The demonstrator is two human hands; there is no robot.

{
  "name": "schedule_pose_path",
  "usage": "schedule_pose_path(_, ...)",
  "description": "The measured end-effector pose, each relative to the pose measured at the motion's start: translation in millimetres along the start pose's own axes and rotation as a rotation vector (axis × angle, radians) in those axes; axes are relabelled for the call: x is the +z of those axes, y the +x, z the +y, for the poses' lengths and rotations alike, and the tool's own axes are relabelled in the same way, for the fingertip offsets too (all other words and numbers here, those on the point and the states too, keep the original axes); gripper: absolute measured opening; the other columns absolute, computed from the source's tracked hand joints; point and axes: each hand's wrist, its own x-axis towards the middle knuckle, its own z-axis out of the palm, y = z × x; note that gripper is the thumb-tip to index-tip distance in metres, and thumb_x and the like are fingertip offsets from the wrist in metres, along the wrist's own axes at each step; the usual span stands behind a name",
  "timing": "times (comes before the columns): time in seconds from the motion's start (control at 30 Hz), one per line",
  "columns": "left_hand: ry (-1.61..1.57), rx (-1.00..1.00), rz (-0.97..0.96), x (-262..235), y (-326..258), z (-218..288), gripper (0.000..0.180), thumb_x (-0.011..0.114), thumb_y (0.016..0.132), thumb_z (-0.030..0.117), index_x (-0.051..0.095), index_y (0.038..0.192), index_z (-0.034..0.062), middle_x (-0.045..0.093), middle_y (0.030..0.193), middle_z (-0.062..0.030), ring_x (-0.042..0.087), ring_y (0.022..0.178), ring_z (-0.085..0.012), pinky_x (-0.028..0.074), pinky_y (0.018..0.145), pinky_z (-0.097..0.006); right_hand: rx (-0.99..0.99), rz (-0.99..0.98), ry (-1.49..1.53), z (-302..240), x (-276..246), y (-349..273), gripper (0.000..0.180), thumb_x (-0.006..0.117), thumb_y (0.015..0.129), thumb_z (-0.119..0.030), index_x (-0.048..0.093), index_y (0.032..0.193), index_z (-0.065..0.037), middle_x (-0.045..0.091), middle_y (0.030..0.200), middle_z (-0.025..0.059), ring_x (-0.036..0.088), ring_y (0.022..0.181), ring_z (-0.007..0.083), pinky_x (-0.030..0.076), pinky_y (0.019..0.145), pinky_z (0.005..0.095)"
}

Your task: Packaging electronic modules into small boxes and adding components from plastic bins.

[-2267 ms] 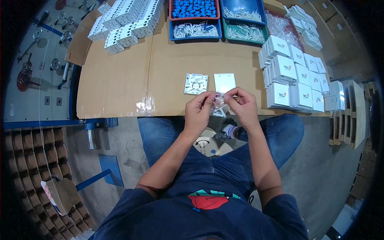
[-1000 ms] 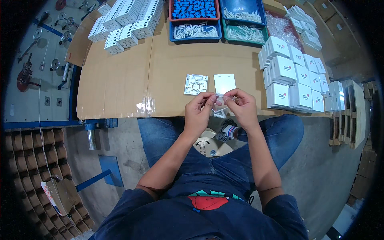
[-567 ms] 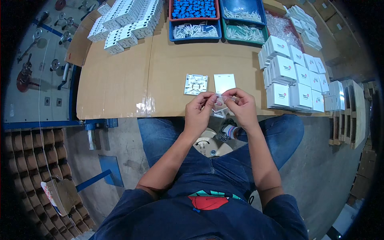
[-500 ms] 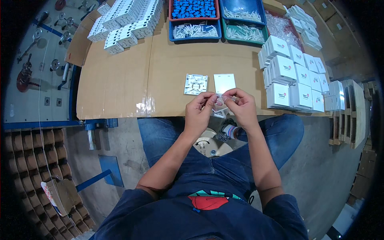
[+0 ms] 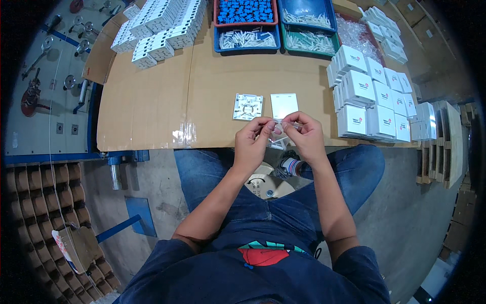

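Near the table's front edge, my left hand (image 5: pixel 251 140) and my right hand (image 5: pixel 308 136) meet, thumbs and fingertips pinched on the top of what looks like a small clear plastic bag (image 5: pixel 276 144). The bag hangs below my fingers with small white pieces in it; their kind is too small to tell. Just beyond my left hand lies a square white plastic box base (image 5: pixel 248 107), its moulded inside facing up. Beside it, beyond my right hand, is a flat white square cover (image 5: pixel 284 105). Neither hand touches these two.
Cardboard covers the table (image 5: pixel 147 106). White box bases (image 5: pixel 167 35) are stacked at the far left. At the back are a red tray (image 5: pixel 216 23) of blue parts, a blue tray (image 5: pixel 248 50) and green tray (image 5: pixel 310 51) of slim pale pieces. Closed white boxes (image 5: pixel 360 87) stand stacked at right.
My hands stay pinched at the same place, with only a slight shift of the fingers and of the bag. Everything else is unchanged.
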Motion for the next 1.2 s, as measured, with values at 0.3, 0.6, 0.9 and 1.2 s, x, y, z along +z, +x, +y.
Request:
schedule_pose_path(0.3,-0.010,-0.019,-0.003,0.6,-0.5,1.8,0.017,0.064,0.105,0.013,0.067,0.112,-0.0016,0.071,0.097,-0.0038,0.065,0.086,-0.0092,0.053,0.077,-0.024,-0.003,-0.012,0.056,-9.3,4.5,-2.0,0.011,0.073,0.095,-0.006,0.070,0.104,0.000,0.071,0.091,0.0011,0.066,0.081,0.0054,0.052,0.068,0.0198)
schedule_pose_path(0.6,0.023,-0.009,-0.003,-0.4,0.8,-0.3,0.016,0.064,0.104,0.011,0.067,0.112,-0.0025,0.071,0.097,-0.0048,0.065,0.085,-0.0097,0.053,0.076,-0.025,0.005,-0.014,0.021,-4.7,2.6,-2.0,0.011,0.072,0.096,-0.007,0.070,0.104,0.000,0.071,0.092,0.0009,0.063,0.077,0.0041,0.049,0.064,0.0194)
schedule_pose_path(0.9,0.031,-0.019,-0.018,-2.4,1.5,-2.9,0.016,0.064,0.105,0.013,0.067,0.108,-0.0025,0.071,0.093,-0.0047,0.065,0.085,-0.0088,0.053,0.076,-0.024,-0.008,-0.013,0.048,-8.2,5.6,-2.0,0.011,0.072,0.095,-0.005,0.070,0.104,0.000,0.070,0.092,0.0006,0.065,0.079,0.0045,0.050,0.066,0.0190)
schedule_pose_path(1.2,0.027,-0.017,-0.003,2.0,0.4,-0.4,0.016,0.064,0.104,0.013,0.068,0.108,-0.0028,0.072,0.091,-0.0043,0.066,0.084,-0.0083,0.053,0.076,-0.024,-0.012,0.003,0.033,-8.0,5.7,-2.5,0.008,0.072,0.095,-0.006,0.069,0.100,0.000,0.069,0.087,0.0002,0.065,0.079,0.0048,0.049,0.066,0.0201)
